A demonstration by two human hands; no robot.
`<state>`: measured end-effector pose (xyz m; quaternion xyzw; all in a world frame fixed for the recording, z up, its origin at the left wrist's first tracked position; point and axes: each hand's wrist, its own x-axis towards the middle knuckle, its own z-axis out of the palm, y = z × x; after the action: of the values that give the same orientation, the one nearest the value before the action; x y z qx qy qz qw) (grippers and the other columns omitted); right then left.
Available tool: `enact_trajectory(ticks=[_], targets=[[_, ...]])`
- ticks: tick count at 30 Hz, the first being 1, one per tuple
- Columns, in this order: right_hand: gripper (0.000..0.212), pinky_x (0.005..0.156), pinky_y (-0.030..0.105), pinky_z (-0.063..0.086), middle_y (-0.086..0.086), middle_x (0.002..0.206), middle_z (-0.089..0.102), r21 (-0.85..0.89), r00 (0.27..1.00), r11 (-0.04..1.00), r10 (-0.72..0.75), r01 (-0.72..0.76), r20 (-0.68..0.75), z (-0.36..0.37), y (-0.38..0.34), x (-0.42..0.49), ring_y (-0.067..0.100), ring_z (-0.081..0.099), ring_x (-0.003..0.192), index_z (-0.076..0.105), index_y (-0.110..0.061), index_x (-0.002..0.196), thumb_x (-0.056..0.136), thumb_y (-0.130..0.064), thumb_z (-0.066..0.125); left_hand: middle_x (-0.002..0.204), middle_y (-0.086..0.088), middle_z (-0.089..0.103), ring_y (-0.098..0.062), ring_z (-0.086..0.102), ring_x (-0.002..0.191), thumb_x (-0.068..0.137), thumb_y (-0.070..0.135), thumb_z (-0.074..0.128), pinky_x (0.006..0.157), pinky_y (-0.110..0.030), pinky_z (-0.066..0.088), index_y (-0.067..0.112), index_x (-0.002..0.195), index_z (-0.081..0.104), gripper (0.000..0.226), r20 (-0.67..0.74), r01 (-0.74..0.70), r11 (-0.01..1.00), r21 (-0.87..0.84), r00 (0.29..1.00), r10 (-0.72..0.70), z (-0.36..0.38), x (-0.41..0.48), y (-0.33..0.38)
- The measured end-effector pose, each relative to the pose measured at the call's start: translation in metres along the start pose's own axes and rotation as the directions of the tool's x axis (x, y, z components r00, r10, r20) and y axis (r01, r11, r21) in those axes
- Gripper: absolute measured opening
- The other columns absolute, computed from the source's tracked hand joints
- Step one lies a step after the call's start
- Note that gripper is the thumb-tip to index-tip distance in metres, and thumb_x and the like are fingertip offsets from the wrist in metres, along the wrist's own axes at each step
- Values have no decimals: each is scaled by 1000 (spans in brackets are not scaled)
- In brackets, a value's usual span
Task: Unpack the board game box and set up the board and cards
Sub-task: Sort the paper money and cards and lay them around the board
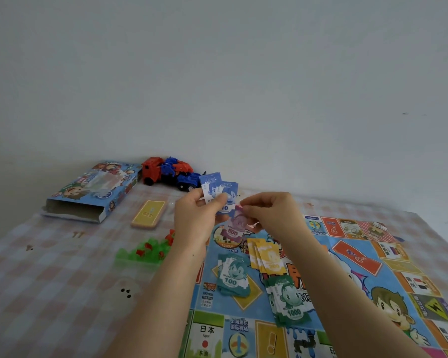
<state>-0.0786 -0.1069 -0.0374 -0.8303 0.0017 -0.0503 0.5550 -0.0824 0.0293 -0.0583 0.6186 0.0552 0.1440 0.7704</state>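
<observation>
Left hand (194,215) pinches blue 10 notes (217,191), right hand (268,213) pinches purple 500 note (232,227) close beside, seemingly sorting denominations onto unfolded board (360,288) (piles lie there); open box (88,195) far left.

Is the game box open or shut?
Open. The game box lies flat, and its near end gapes, showing the grey inside.

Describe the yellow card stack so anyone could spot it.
Find the open game box at the far left. Right of it, on the checked cloth, lies the card stack: yellow with an exclamation mark, unlike the green plastic pieces nearby.
</observation>
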Motion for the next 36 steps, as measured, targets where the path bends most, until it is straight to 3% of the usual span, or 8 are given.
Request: enact_trajectory(ticks=[4,10,14,19,23,28,32,36], targets=[[11,36,11,37,1,68,63,2,999,1000,-18,18,-43,-4,0,-6,-2,48,32,73,-13,92,90,-11,62,83,-6,71,-11,66,58,88,11,65,49,-19,53,13,93,68,6,10,32,999,-10,999,-32,0,1,-1],[13,48,24,47,2,75,73,65,989,996,-59,68,-138,-33,2,-17,10,53,48,74,-21,87,88,-13,64,83,-5,67,-15,64,70,93,23,58,56,-25,53,10,88,67,17,151,42,989,141,986,-64,2,4,-5],[15,43,20,44,0,74,73,132,975,986,-70,99,-210,-59,-2,-27,7,50,43,74,-17,88,89,-8,62,83,-3,50,-17,47,74,89,36,62,66,-33,36,-3,90,63,39,234,-49,964,260,972,-14,6,-2,-6],[9,43,20,43,1,68,71,81,987,993,-70,82,-148,-75,2,-41,8,48,41,74,-16,91,88,-19,66,49,3,33,-12,27,44,88,31,64,41,-20,26,4,78,66,29,371,-67,970,236,928,-26,20,-23,4],[12,43,18,43,-2,58,67,42,995,996,-73,76,-68,-95,6,-63,6,49,40,73,-19,92,84,-27,71,54,2,51,-16,43,47,86,32,66,46,-23,37,8,78,70,26,500,-98,947,306,863,-72,37,-42,7],[12,44,22,43,1,56,65,93,987,992,-66,80,-143,-117,19,-85,10,49,41,74,-15,90,81,-23,74,67,0,70,-19,62,57,84,33,68,55,-30,51,18,84,73,15,623,-211,898,385,778,-84,65,-69,12],[13,43,22,43,3,55,64,78,981,994,-64,79,-182,-124,30,-99,11,48,40,74,-16,78,83,-28,71,69,4,70,-7,61,48,90,26,64,48,-18,48,15,93,72,15,673,-287,851,440,733,-100,76,-91,6],[29,42,22,42,7,56,64,45,977,998,-30,40,-210,-120,43,-111,11,48,38,73,-11,70,83,-36,68,67,5,65,-6,56,45,94,27,57,48,-16,45,17,86,67,17,696,-434,689,580,704,-142,82,-109,0]])
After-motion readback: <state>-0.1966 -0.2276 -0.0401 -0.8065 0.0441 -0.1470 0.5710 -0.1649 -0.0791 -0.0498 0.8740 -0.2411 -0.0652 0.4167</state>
